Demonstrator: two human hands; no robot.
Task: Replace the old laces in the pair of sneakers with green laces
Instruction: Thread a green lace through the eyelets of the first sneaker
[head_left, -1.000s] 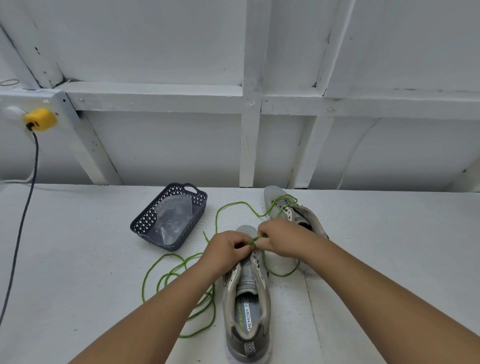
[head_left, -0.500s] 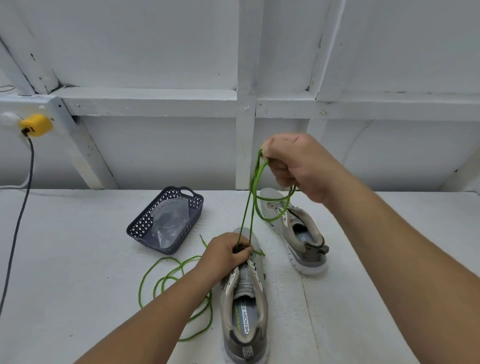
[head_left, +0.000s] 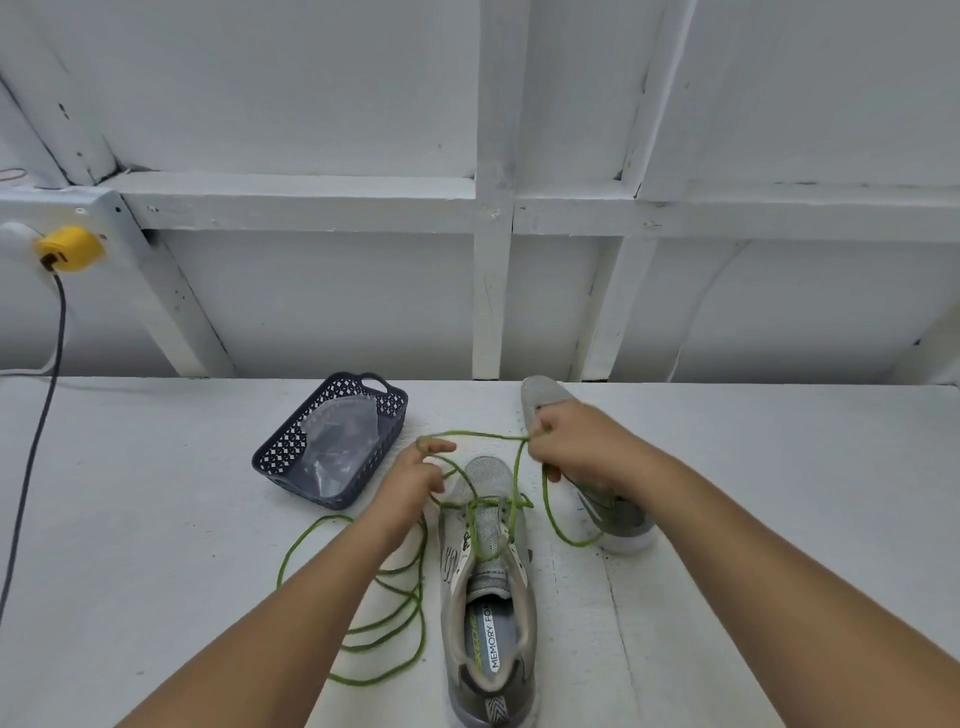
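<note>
Two grey mesh sneakers on white bench (head_left: 156, 519): near sneaker (head_left: 488, 587), far sneaker (head_left: 602, 499). One green lace (head_left: 410, 613), cord-like, looped. Left hand (head_left: 413, 480) and right hand (head_left: 579, 449) fingers pinch it above the near toe. One dark perforated basket (head_left: 332, 441).

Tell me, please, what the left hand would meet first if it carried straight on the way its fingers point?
The left hand points up and right, pinching the green lace. Going on, it would probably meet the far sneaker toe, though depth is unclear.
</note>
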